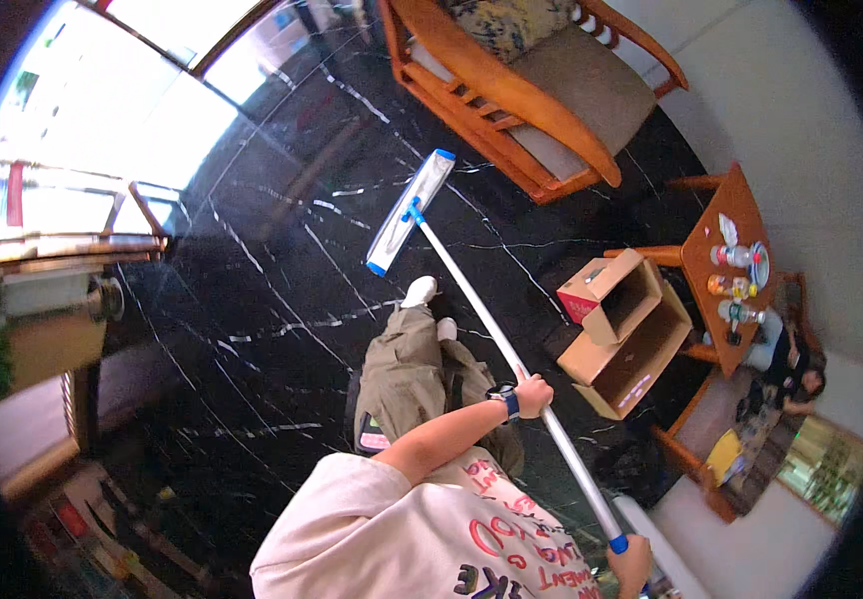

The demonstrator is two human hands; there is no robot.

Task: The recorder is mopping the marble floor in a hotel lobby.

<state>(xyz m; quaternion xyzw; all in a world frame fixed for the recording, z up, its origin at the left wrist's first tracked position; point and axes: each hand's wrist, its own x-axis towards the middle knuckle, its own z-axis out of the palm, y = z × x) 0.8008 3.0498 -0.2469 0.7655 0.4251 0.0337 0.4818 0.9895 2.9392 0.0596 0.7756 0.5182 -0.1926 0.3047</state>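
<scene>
A flat mop with a long white pole (481, 311) runs slantwise from lower right to upper middle. Its wide mop head (410, 212), white with blue ends, lies on the dark floor just beyond my feet. My left hand (531, 395), with a watch on the wrist, is closed round the middle of the pole. Near the pole's blue-capped end, at the lower right, my right hand (631, 564) wraps round it. Part of the right hand is cut off by the lower edge.
Cardboard boxes (619, 344) stand open on the black veined floor (282, 270), right of my legs. A wooden armchair (521, 100) is at the top. Bottles stand on a wooden table (706, 240) at right; behind it a person (789, 369) is on a sofa. Bright windows fill the upper left.
</scene>
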